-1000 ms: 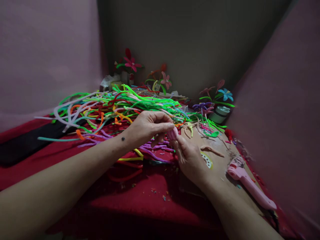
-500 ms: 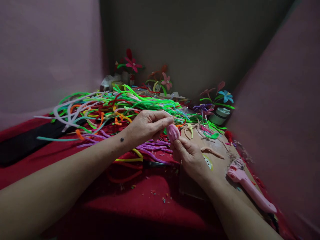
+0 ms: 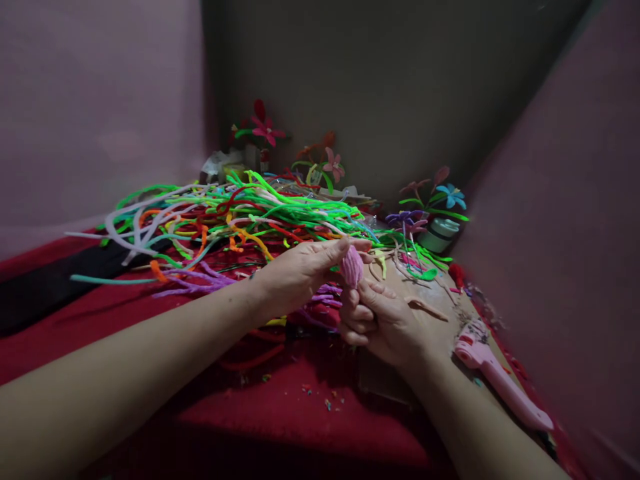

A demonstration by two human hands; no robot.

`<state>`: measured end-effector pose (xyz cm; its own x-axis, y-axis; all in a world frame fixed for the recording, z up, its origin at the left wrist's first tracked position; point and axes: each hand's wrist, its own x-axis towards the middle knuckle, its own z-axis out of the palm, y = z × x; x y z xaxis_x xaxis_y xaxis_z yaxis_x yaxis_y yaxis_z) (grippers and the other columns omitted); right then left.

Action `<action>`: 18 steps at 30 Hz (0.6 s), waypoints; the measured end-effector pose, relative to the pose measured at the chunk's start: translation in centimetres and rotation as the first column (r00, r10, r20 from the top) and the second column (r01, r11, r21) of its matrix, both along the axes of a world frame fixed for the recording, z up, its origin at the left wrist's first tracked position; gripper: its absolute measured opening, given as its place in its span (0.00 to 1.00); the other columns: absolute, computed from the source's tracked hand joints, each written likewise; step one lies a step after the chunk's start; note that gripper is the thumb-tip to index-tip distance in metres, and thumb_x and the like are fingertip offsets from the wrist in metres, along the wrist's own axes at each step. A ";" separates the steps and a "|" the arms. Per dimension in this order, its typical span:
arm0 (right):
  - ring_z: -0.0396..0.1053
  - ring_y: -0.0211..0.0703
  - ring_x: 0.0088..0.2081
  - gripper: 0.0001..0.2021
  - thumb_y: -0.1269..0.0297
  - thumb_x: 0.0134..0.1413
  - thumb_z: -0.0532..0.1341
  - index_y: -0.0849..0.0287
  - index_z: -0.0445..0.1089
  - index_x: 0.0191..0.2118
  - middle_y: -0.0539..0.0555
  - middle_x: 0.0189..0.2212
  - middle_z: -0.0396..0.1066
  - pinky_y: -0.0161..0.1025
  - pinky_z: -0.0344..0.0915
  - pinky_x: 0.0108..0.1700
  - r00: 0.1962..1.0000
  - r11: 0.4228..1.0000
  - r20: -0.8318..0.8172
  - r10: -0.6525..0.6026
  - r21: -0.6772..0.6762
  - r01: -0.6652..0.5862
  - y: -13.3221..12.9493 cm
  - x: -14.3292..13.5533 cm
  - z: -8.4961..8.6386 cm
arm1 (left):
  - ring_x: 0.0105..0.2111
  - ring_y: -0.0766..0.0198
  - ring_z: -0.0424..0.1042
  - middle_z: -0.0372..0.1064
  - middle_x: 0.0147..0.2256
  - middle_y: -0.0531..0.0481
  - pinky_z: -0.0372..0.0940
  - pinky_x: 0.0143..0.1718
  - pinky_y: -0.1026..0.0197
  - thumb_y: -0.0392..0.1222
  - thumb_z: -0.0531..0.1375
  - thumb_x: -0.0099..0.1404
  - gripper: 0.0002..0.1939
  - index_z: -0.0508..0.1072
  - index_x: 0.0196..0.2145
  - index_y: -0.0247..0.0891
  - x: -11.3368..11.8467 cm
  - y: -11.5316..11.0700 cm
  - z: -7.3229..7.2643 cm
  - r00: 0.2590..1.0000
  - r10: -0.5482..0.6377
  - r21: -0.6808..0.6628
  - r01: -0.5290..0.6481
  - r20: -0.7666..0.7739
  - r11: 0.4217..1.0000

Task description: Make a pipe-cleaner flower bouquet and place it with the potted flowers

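Note:
A small pink fuzzy bud (image 3: 352,268) of bent strands stands upright between my two hands. My right hand (image 3: 377,313) pinches its lower end between thumb and fingers, with the other fingers curled below. My left hand (image 3: 305,270) touches the bud's upper left side, its thumb along it and its fingers reaching behind, partly hidden. Purple fuzzy stems (image 3: 200,283) lie on the red cloth (image 3: 280,407) beyond my left forearm.
A heap of coloured fuzzy stems (image 3: 295,207) spreads behind my hands. At the right a pink glue gun (image 3: 500,377) rests on a brown board (image 3: 440,347). Fuzzy flowers (image 3: 451,195) stand at the back, one near a pale green roll (image 3: 439,233).
My left hand has turned and moved lower, its fingers now extended behind the bud. The bud has shifted slightly right and stands more upright. My right hand's curled fingers now show.

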<state>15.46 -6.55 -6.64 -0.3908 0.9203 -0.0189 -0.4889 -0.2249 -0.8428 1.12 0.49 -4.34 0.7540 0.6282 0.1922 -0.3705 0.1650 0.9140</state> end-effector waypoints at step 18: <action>0.37 0.28 0.16 0.10 0.64 0.56 0.57 0.63 0.64 0.26 0.41 0.16 0.41 0.25 0.46 0.16 0.962 0.980 -0.210 0.175 -0.061 -0.191 0.1 0.5 -0.2 | 0.30 0.63 0.71 0.74 0.33 0.44 0.64 0.40 0.59 0.47 0.57 0.62 0.15 0.75 0.34 0.32 0.9 -0.5 -0.7 0.991 0.040 -0.088 -0.029 0.127 0.996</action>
